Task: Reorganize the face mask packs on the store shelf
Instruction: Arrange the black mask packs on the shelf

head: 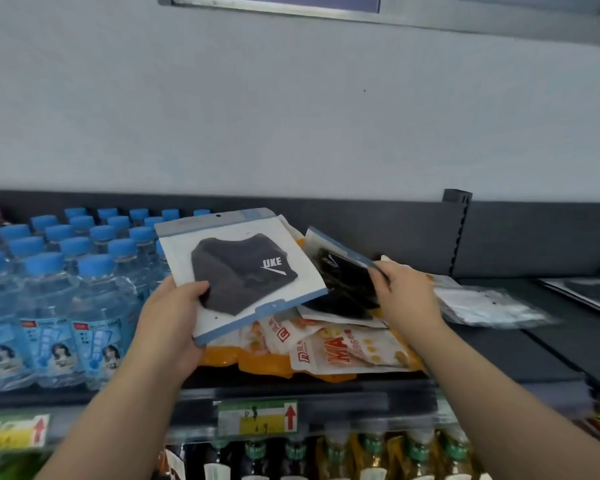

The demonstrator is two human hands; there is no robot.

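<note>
My left hand (174, 317) grips a white, blue-edged face mask pack (243, 271) with a dark grey mask inside, held tilted above the shelf. My right hand (404, 292) pinches the right edge of a second pack (343, 268) holding a black mask, lifted at a slant. More mask packs (340, 311) lie beneath it in a loose pile. A clear pack (482, 303) lies flat to the right on the dark shelf (520, 355).
Orange and white snack bags (347, 351) lie under the mask pile. Blue-capped water bottles (59, 289) fill the shelf's left side. A shelf upright (458, 233) stands at the back right. Price tags (257, 417) line the front rail, with bottles (361, 455) on the shelf below.
</note>
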